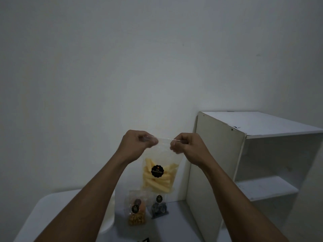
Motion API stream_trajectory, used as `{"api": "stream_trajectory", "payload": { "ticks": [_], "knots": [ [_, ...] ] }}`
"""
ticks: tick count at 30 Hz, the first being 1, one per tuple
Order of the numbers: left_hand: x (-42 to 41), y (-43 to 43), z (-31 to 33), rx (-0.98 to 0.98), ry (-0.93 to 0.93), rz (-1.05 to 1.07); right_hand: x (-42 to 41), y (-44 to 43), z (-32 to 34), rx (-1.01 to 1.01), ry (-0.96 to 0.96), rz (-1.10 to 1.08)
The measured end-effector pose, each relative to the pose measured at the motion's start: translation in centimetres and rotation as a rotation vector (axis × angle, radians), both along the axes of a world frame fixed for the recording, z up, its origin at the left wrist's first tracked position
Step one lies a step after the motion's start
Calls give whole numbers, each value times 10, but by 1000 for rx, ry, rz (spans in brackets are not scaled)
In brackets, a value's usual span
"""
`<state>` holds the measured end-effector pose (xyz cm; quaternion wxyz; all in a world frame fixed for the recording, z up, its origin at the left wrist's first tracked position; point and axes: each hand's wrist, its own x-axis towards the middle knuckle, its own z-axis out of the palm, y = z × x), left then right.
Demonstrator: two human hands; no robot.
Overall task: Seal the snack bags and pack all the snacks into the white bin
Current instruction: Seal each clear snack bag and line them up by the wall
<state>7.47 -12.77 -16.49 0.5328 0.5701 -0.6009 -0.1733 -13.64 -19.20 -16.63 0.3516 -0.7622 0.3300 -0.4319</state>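
The person is holding a clear snack bag (158,182) of pale yellow sticks up in the air in front of the wall (122,67), well above the bench (52,215). The left hand (138,142) is pinching the bag's top left corner, with its fingers curled over the plastic. The right hand (187,145) is pinching the top right corner in the same way. The bag's top strip is stretching between the two hands, and the rest of the bag is hanging straight down between the wrists. A round black label is facing the camera.

Below the hanging bag, two smaller snack bags are standing near the far edge of the bench. The orange snack bag (137,212) is sitting to the left and the dark snack bag (159,206) just beside it to the right. Neither hand is touching them.

The white bin (110,215) is sitting on the bench left of the orange snack bag, and the left forearm is covering most of it. A white shelf unit (218,163) is rising at the bench's right edge.
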Motion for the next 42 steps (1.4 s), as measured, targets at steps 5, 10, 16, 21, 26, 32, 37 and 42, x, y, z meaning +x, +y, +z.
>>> {"api": "stream_trajectory", "payload": {
  "ticks": [5, 10, 16, 21, 26, 32, 37, 42],
  "knots": [
    [3, 2, -3, 16, 59, -20, -3, 4, -4, 27, 57, 21],
    [3, 5, -4, 80, 138, -103, 1, 12, -5, 89, -4, 23],
    [5, 4, -14, 153, 252, -110, 4, 17, -17, 104, -12, 11],
    [-3, -6, -20, 77, 86, 149, 15, 13, -20, 106, 35, -44],
    [-23, -18, -23, 212, 299, 362, 35, 5, -41, -102, 115, -233],
    [-27, -29, -23, 279, 583, 84, 41, 2, -50, -268, 208, -255],
    [-22, -35, -28, 272, 509, 24, 38, -2, -44, 142, -53, -81],
    [-26, -38, -32, 297, 484, -12, 32, -12, -37, 336, -130, 25]
  ]
}}
